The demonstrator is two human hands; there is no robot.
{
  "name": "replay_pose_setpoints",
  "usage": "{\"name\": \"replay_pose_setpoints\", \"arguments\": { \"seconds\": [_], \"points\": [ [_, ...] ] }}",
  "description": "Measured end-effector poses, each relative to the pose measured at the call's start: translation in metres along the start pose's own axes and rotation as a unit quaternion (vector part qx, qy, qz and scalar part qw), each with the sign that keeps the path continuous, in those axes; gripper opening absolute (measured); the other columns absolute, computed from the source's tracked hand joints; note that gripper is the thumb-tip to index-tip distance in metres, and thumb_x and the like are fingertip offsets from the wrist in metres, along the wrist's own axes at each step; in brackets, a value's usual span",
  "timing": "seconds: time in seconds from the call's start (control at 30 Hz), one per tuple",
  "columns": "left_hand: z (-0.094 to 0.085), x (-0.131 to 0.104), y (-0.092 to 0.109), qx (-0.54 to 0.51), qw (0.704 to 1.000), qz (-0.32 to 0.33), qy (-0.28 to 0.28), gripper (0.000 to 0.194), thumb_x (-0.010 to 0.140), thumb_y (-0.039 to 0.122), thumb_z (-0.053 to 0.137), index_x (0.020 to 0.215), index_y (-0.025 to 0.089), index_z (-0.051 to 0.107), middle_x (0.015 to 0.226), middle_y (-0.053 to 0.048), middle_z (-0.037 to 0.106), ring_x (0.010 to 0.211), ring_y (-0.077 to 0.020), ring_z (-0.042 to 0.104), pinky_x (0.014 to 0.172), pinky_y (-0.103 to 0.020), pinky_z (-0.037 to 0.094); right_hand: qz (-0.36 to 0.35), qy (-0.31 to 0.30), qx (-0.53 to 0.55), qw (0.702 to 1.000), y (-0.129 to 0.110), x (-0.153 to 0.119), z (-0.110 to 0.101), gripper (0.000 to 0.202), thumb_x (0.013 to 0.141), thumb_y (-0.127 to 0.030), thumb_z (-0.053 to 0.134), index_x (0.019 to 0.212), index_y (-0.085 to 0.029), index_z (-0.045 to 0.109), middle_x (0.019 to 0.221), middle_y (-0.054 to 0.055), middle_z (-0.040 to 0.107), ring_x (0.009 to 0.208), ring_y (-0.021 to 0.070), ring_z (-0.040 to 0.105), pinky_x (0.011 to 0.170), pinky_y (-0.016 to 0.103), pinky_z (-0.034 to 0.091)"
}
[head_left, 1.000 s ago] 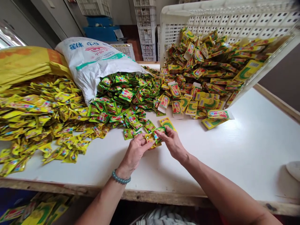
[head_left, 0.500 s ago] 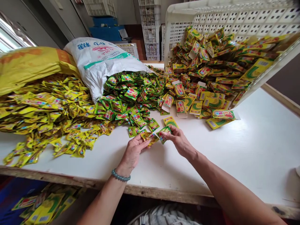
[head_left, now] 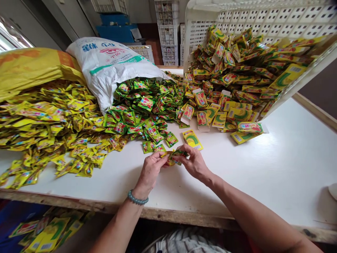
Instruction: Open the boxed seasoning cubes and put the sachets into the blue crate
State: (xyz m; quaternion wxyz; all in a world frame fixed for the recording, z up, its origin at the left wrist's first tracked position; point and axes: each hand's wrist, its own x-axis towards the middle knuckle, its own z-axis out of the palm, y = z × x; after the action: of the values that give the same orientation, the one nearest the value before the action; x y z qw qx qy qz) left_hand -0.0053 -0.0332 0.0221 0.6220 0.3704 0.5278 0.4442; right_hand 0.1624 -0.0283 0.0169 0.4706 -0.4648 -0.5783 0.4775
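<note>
My left hand (head_left: 152,168) pinches a yellow packet (head_left: 170,159) above the white table (head_left: 223,182). Against it, my right hand (head_left: 195,162) holds a green packet (head_left: 180,154), and the two packets touch or overlap. Just beyond my right hand a yellow box (head_left: 192,140) lies flat on the table. A pile of green packets (head_left: 146,103) spills from a white sack (head_left: 113,63). Farther left, many yellow packets (head_left: 52,119) spread out in front of a yellow sack (head_left: 37,70).
At the right, a tipped white crate (head_left: 279,24) spills small yellow boxes (head_left: 239,114) onto the table. Below the table's front edge at the left, flat boxes (head_left: 50,235) lie by a blue container (head_left: 13,218). Stacked crates (head_left: 168,35) stand behind.
The green packet in my right hand has moved left against the yellow packet. The yellow box beyond is less covered by my right hand. The view has shifted slightly.
</note>
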Motion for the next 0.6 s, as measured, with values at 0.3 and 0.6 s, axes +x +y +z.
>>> {"name": "replay_pose_setpoints", "arguments": {
  "seconds": [0.3, 0.6],
  "points": [
    [0.006, -0.003, -0.001, -0.011, 1.000, -0.009, 0.014, 0.037, 0.059, 0.034, 0.080, 0.090, 0.014, 0.074, 0.071, -0.004, 0.073, 0.065, -0.0175, 0.063, 0.062, -0.028, 0.048, 0.142, 0.000, 0.214, 0.967, -0.006, 0.007, 0.001, 0.043, 0.058, -0.044, 0.084, 0.071, -0.021, 0.050, 0.065, -0.003, 0.054, 0.061, 0.0138, 0.050, 0.064, 0.030, 0.044],
    [0.006, -0.001, 0.002, -0.047, 0.999, -0.004, -0.017, 0.028, 0.064, 0.034, 0.077, 0.084, 0.015, 0.076, 0.075, -0.004, 0.074, 0.068, -0.0168, 0.063, 0.063, -0.026, 0.049, 0.087, 0.052, 0.091, 0.991, 0.009, 0.008, 0.007, 0.036, 0.069, -0.045, 0.076, 0.071, -0.021, 0.049, 0.066, -0.005, 0.047, 0.064, 0.0121, 0.043, 0.059, 0.025, 0.038]
  ]
}}
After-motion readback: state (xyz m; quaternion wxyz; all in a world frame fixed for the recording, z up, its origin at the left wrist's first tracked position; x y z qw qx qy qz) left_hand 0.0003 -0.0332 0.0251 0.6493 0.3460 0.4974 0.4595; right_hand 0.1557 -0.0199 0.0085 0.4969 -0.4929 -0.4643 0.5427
